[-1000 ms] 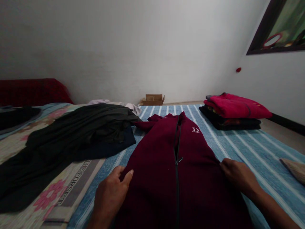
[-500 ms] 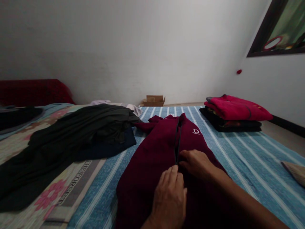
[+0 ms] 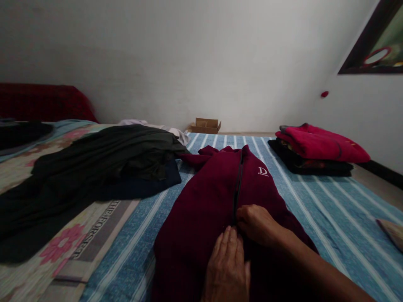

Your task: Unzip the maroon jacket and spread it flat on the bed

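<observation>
Leaving the side edges of the maroon jacket (image 3: 198, 209), your two hands have come together at its front zipper (image 3: 236, 191), so the work has shifted from the outline to the closure, which stands parted above them. Your left hand (image 3: 227, 264) lies open and flat; your right hand (image 3: 256, 222) is curled at the zipper, but whether it pinches anything is hidden. The jacket lies front up on the striped sheet (image 3: 126, 247), beside the dark garments (image 3: 94, 159).

The jacket (image 3: 197, 205) is showing maroon, the bedsheet (image 3: 321, 203) white stripes on blue, and the folded garment (image 3: 321, 142) bright pink.
</observation>
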{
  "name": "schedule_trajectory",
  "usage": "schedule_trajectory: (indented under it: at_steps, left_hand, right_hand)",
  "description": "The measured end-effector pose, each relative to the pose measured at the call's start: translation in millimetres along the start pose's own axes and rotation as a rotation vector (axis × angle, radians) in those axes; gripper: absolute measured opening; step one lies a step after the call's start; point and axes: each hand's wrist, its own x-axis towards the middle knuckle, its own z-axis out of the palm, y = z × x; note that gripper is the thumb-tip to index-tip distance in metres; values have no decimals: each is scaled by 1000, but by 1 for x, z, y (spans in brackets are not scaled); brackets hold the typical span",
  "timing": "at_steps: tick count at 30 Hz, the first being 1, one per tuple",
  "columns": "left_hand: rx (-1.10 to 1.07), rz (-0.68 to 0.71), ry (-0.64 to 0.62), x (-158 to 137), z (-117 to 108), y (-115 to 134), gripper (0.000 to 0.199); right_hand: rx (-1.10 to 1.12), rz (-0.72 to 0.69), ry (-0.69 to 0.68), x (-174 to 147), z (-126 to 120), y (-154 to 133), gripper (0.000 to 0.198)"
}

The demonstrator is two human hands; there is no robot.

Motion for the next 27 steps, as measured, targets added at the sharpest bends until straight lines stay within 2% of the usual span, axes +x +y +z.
schedule_trajectory:
  at_steps: [10, 15, 22, 27]
  left_hand:
    - [13, 15, -3, -3, 0, 1, 37]
    - [20, 13, -31, -4, 0, 2, 39]
    - [42, 22, -32, -4, 0, 2, 41]
    - [37, 34, -36, -6, 3, 1, 42]
  right_hand:
    - [83, 31, 104, -3, 4, -5, 9]
    - [-6, 17, 79, 0, 4, -7, 11]
    - [-245, -16, 58, -1, 6, -13, 16]
    - [-311, -97, 58, -1, 9, -17, 14]
